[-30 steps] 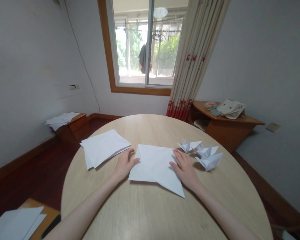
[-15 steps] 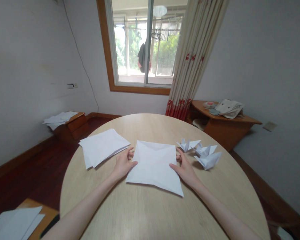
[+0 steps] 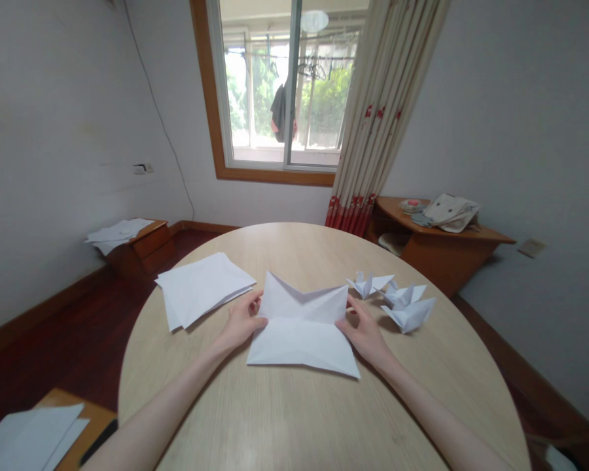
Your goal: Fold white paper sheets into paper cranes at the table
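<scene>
A white sheet of paper with diagonal creases lies in front of me, bent along a crosswise crease so that its far half tilts up. My left hand grips its left edge, thumb on top and fingers behind. On the opposite edge my right hand pinches the paper in the same way, at about the same height. The sheet's near edge rests on the round wooden table. Several folded paper figures stand just beyond my right hand.
A stack of white paper lies at the table's left. More sheets rest on a low cabinet by the wall and on a surface at the lower left. To the right, a corner desk carries a cloth bag.
The paper's far half has risen and bent up along the middle crease, its far edge now dipping in a V. Both hands have stayed nearly in place at the sides.
</scene>
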The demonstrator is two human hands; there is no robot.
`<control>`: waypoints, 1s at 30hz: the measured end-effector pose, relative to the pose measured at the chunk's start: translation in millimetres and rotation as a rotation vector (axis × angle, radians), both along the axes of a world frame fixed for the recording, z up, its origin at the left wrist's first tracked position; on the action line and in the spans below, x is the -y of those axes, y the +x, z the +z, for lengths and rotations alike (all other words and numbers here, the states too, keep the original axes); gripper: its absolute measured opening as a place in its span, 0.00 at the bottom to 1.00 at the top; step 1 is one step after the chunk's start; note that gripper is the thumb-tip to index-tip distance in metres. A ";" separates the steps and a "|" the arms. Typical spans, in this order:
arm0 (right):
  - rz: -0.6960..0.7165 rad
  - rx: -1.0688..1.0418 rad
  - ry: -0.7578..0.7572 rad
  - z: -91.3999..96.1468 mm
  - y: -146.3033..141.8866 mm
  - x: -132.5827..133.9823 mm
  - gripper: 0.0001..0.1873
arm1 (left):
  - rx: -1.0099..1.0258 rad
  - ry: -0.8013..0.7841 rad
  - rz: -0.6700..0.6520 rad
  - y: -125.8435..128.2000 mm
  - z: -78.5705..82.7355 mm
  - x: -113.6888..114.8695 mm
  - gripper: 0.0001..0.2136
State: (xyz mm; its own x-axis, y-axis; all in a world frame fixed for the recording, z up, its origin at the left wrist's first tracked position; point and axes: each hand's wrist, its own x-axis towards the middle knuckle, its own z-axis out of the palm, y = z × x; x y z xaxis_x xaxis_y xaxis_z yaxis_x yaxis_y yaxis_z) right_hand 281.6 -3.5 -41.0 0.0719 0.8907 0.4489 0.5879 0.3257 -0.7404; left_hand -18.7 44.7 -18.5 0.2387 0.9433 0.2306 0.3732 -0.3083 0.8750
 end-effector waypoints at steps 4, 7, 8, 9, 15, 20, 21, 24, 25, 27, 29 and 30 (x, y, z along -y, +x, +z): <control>0.017 -0.001 0.038 8.4 -3.0 3.8 0.22 | 0.078 0.018 -0.020 -0.1 1.5 0.9 0.25; 0.039 -0.021 0.063 14.5 -5.3 6.3 0.21 | 0.178 -0.021 -0.063 1.1 6.5 4.2 0.22; 0.045 -0.030 0.072 16.2 -5.9 7.0 0.21 | 0.205 -0.038 -0.075 1.5 8.5 5.5 0.21; 0.048 -0.040 0.080 17.8 -6.4 7.7 0.22 | 0.226 -0.051 -0.087 1.8 10.3 6.6 0.21; 0.080 -0.093 0.081 29.2 -7.0 13.4 0.25 | 0.269 -0.028 -0.103 1.4 14.4 6.9 0.14; 0.151 -0.240 0.057 34.2 -4.2 18.6 0.22 | 0.370 -0.062 -0.113 0.2 19.3 11.0 0.11; 0.166 -0.270 0.056 34.7 -3.8 19.4 0.21 | 0.396 -0.077 -0.133 0.3 21.8 13.3 0.10; 0.207 -0.341 0.077 36.5 -4.1 20.8 0.22 | 0.495 -0.096 -0.175 1.4 30.5 20.4 0.15; 0.217 -0.353 0.087 37.3 -4.6 21.1 0.24 | 0.512 -0.110 -0.191 1.8 33.0 22.1 0.19; 0.233 -0.362 0.101 38.7 -5.6 21.4 0.27 | 0.527 -0.142 -0.220 2.3 36.6 24.3 0.26; 0.253 -0.361 0.107 39.6 -6.4 21.8 0.27 | 0.531 -0.176 -0.244 2.5 38.3 24.9 0.31; 0.267 -0.363 0.106 39.8 -6.6 22.0 0.28 | 0.536 -0.191 -0.255 2.5 38.6 25.0 0.32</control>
State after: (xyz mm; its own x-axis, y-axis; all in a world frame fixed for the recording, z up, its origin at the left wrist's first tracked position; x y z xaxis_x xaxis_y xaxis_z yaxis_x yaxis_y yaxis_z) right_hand 275.0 -25.5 -1.2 0.0156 0.8498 0.5269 0.1818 0.5158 -0.8372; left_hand -16.2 19.7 20.1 0.3598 0.9083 0.2135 -0.1974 -0.1496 0.9688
